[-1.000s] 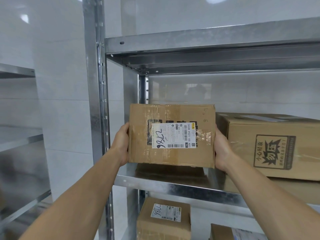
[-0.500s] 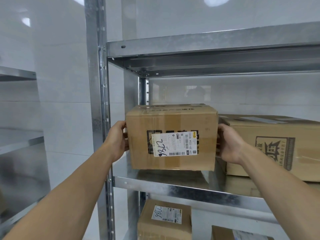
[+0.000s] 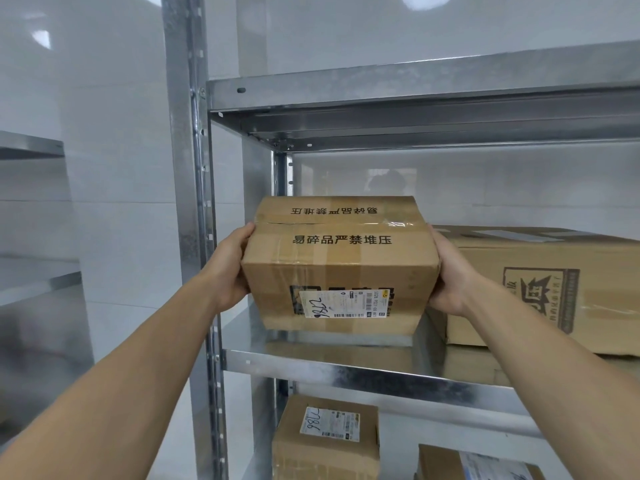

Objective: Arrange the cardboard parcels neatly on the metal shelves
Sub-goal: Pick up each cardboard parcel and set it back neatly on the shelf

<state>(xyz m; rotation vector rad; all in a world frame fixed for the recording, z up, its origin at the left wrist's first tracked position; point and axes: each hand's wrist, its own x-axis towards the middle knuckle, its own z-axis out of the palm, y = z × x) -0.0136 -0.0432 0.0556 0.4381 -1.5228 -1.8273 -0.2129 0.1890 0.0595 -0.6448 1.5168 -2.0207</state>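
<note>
I hold a brown cardboard parcel (image 3: 339, 265) with a white shipping label on its front and black printed characters on its taped top. My left hand (image 3: 230, 271) grips its left side and my right hand (image 3: 450, 275) grips its right side. The parcel sits tilted at the left end of the middle metal shelf (image 3: 346, 370), its top leaning toward me; whether its base touches the shelf I cannot tell. A large cardboard box (image 3: 554, 289) with a printed emblem stands on the same shelf right beside it.
A steel upright post (image 3: 194, 202) stands just left of the parcel. The upper shelf (image 3: 415, 95) hangs overhead. On the shelf below sit a small labelled parcel (image 3: 325, 438) and another parcel (image 3: 478, 464). A second rack (image 3: 31, 147) is at far left.
The parcel has gone deeper over the shelf and tipped so its printed top now faces me. Both hands shifted with it along its sides.
</note>
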